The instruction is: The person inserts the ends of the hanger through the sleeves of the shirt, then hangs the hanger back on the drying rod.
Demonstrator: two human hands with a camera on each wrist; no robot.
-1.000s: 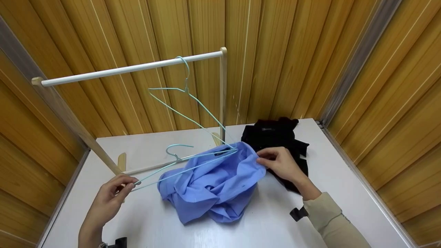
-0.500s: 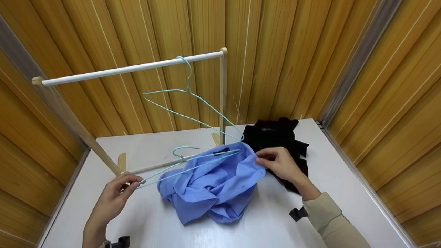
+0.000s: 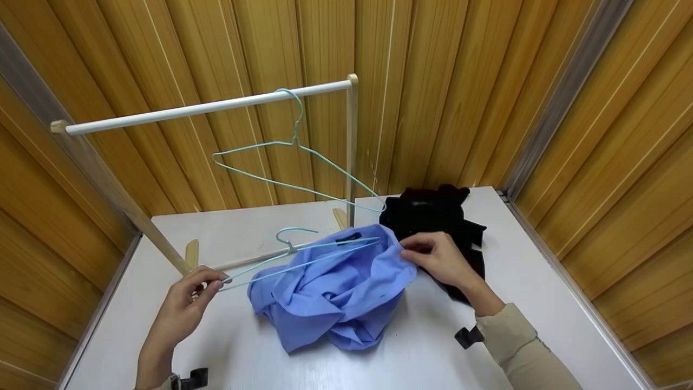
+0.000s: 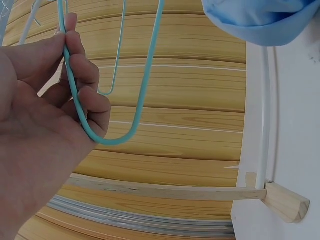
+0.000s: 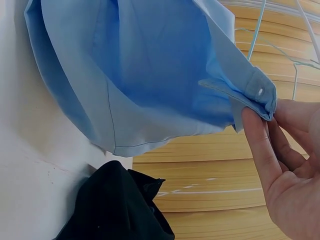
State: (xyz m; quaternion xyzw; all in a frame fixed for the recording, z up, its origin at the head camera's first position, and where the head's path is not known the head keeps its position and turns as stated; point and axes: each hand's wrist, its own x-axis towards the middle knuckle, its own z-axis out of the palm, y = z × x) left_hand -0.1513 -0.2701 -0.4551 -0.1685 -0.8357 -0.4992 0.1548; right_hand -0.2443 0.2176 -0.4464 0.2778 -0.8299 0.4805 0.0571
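My left hand (image 3: 181, 309) pinches one end of a light teal wire hanger (image 3: 265, 262); the left wrist view shows its rounded corner (image 4: 112, 141) against my fingers. The hanger's far end lies inside the neck opening of a blue shirt (image 3: 330, 309), beside a dark label (image 3: 348, 238). At the opening's right edge my right hand (image 3: 441, 257) pinches the shirt, and the right wrist view shows a buttoned collar corner (image 5: 257, 92) between thumb and fingers. The lower part of the shirt lies bunched on the white table.
A rack with a white rail (image 3: 211, 108) and wooden posts stands at the back left. From the rail hangs a second teal hanger (image 3: 295, 187). Black folded clothing (image 3: 438, 216) lies behind my right hand. Wood-panelled walls (image 3: 433, 81) enclose the table (image 3: 243, 357).
My left hand has moved slightly right and up, carrying the hanger further into the shirt's neck. The hanger on the rail has swung round. My right hand has barely moved.
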